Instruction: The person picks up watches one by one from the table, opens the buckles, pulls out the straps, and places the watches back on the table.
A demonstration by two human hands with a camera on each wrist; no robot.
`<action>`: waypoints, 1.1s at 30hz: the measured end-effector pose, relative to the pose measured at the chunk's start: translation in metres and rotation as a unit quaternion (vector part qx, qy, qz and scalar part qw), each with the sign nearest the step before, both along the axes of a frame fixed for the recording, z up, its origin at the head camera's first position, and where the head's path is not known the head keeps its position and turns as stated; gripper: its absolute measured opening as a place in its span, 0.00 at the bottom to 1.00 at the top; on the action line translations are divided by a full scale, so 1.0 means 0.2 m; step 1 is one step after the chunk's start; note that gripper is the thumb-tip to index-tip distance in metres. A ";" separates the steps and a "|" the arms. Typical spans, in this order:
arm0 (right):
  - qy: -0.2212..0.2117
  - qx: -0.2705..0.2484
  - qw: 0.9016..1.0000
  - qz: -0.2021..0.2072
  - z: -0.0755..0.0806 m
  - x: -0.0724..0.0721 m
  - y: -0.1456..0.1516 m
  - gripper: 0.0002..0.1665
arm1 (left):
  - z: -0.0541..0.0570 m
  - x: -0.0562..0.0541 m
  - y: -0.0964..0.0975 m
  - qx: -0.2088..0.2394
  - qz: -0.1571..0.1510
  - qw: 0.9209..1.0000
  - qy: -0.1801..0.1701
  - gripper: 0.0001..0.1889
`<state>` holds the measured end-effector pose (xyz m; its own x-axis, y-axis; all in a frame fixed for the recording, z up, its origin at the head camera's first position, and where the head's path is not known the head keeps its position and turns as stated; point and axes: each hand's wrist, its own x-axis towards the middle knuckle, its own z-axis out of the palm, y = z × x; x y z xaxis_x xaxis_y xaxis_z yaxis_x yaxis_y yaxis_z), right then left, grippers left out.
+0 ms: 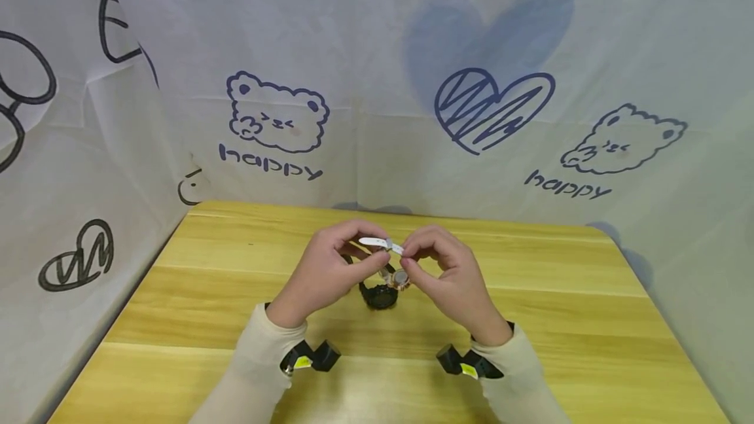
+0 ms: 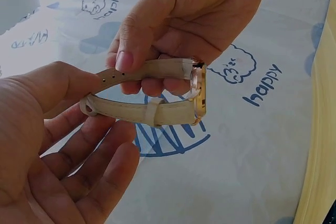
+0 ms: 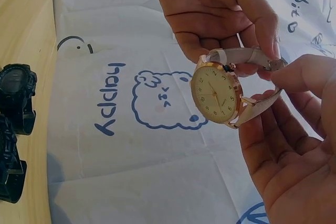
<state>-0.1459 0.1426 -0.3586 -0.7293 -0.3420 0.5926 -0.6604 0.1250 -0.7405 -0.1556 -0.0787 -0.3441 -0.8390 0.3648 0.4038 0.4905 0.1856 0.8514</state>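
Observation:
A wristwatch with a white strap and rose-gold case, its round face (image 3: 215,92) carrying numerals, is held up between both hands above the table. The left hand (image 1: 332,270) pinches the strap (image 2: 110,107) near its buckle end, thumb on top. On the other side, the right hand (image 1: 450,270) pinches the strap between thumb and fingers near the punched holes. In the left wrist view the two strap halves lie one above the other and overlap at the buckle (image 2: 89,105). Part of that overlap is hidden by the thumbs.
Below the hands, a black watch (image 1: 379,296) stands on the wooden table (image 1: 206,319). Two black watches show at the left of the right wrist view, the upper one (image 3: 18,90) beside the lower one (image 3: 8,166). A printed white cloth (image 1: 365,51) hangs behind the table.

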 end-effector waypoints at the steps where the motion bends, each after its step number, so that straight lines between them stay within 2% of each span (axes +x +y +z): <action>1: 0.000 0.000 1.000 -0.002 0.00 0.00 0.01 0.13 | 0.00 0.00 0.01 0.000 -0.001 1.000 0.001 0.09; 9: -0.035 0.024 0.998 -0.056 0.00 0.02 0.06 0.13 | 0.01 0.01 0.05 -0.001 -0.001 1.000 0.004 0.09; 15: -0.048 0.020 0.994 -0.094 0.00 0.00 0.10 0.09 | -0.01 -0.02 0.11 0.004 0.010 1.000 0.011 0.10; 19: -0.060 0.005 0.992 -0.112 -0.03 -0.03 0.14 0.08 | -0.06 -0.05 0.15 0.030 0.026 0.999 0.016 0.13; 23: -0.080 -0.004 0.986 -0.143 -0.05 -0.06 0.20 0.06 | -0.15 -0.09 0.20 0.049 0.049 0.997 0.014 0.10; 25: -0.097 -0.007 0.982 -0.160 -0.07 -0.08 0.23 0.06 | -0.20 -0.11 0.23 0.045 0.063 0.997 0.007 0.07; 27: -0.114 -0.006 0.978 -0.174 -0.09 -0.09 0.26 0.06 | -0.25 -0.14 0.26 0.023 0.074 0.997 0.005 0.05; 30: -0.141 0.005 0.971 -0.191 -0.13 -0.12 0.30 0.06 | -0.32 -0.17 0.32 -0.048 0.092 0.994 0.022 0.03; 33: -0.172 0.033 0.964 -0.198 -0.19 -0.15 0.33 0.07 | -0.38 -0.20 0.36 -0.143 0.109 0.982 0.049 0.02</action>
<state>-0.1767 0.2091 -0.3976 -0.9603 -0.0245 0.2781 -0.2670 0.3709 -0.8895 -0.1947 -0.0059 -0.4193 -0.8715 0.2919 0.3941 0.4904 0.5204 0.6991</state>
